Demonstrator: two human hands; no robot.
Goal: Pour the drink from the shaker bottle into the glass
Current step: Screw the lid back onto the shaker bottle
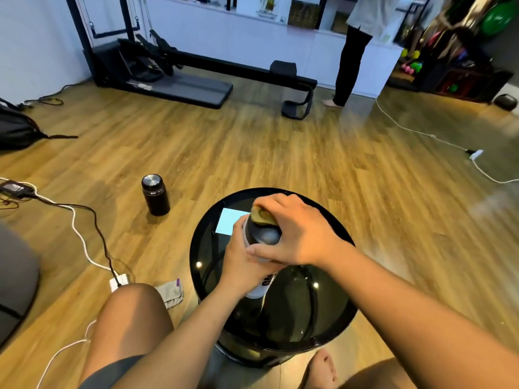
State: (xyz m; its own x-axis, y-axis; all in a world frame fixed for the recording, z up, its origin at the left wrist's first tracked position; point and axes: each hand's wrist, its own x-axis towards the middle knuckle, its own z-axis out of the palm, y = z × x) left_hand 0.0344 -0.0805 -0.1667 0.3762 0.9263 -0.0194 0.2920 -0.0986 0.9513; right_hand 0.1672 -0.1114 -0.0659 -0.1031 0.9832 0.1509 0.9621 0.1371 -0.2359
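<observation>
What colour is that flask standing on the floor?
Black, with a shiny silver lid: the flask shows clearly in the head view.

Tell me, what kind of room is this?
Probably a home gym or small fitness studio: a treadmill and a bench stand by the far wall, with a green exercise ball on the right.
</observation>
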